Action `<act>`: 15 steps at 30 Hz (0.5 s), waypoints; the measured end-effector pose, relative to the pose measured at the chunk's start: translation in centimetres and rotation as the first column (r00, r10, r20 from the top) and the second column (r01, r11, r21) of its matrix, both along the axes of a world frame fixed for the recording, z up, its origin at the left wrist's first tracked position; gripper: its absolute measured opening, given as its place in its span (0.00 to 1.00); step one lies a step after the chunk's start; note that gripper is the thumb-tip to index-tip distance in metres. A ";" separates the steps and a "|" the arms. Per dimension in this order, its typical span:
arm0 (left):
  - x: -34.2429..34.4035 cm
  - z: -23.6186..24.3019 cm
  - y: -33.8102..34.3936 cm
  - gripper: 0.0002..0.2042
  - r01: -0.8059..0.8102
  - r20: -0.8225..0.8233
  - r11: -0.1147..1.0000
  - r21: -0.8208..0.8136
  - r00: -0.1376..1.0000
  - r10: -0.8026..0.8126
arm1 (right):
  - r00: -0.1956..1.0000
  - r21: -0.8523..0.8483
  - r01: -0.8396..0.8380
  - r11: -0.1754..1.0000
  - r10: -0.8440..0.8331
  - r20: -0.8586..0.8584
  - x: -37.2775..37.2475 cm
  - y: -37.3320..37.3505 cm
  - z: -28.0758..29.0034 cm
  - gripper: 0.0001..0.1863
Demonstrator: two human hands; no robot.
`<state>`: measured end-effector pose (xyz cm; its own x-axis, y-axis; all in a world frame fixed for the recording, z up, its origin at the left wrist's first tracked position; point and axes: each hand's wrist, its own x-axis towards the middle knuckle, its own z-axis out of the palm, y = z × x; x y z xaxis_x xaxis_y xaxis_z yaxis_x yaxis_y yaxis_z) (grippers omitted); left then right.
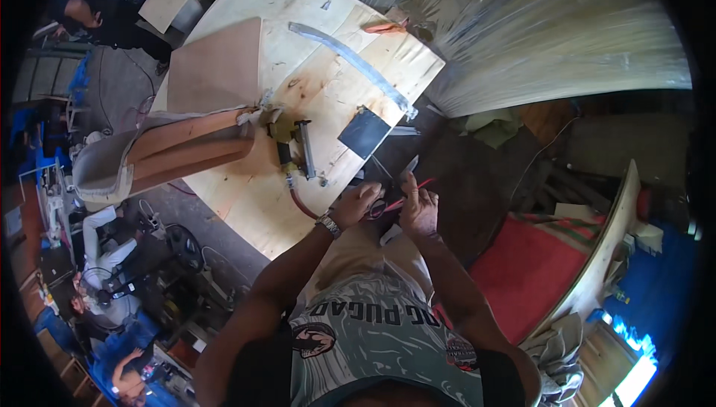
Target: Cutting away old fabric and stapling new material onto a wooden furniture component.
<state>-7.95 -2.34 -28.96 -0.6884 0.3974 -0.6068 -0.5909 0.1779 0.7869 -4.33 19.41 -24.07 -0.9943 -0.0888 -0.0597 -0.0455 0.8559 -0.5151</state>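
Observation:
Close in front of my body, both hands are raised beside the table's near edge. My right hand (420,211) is closed, and a short pointed grey blade (412,164) sticks up from its fingers. My left hand (356,204), with a watch on its wrist, is curled around something dark that I cannot make out. A thin red strip (424,184) slants between the two hands. On the wooden table (253,217) lies an air staple gun (291,142) with a red hose. Left of it rests a curved wooden piece (186,142), partly wrapped in grey fabric.
A curved grey strip (347,56), a black square (364,132), an orange-red item (384,27) and a brown board (216,64) lie on the table. Plastic-wrapped bulk (567,34) stands far right, red fabric (522,265) near right. People (108,295) are at the left.

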 end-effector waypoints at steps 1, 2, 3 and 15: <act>0.2 1.3 1.1 0.24 -0.069 -0.022 0.997 0.040 0.997 0.070 | 0.999 0.003 -0.027 1.000 0.027 -0.036 -0.1 0.2 0.8 0.38; 0.5 2.5 2.2 0.22 -0.143 -0.078 0.981 0.129 0.985 0.154 | 0.998 -0.009 -0.051 0.999 0.050 -0.037 -0.2 0.4 1.5 0.38; 0.8 3.7 3.3 0.18 -0.184 -0.082 0.972 0.145 0.977 0.197 | 0.996 -0.038 -0.069 0.997 0.067 -0.056 -0.2 0.6 2.0 0.38; 4.9 7.8 12.3 0.12 -0.623 0.174 0.709 0.330 0.778 0.604 | 1.000 -0.552 -0.006 0.834 -0.001 -0.011 8.7 4.3 6.0 0.23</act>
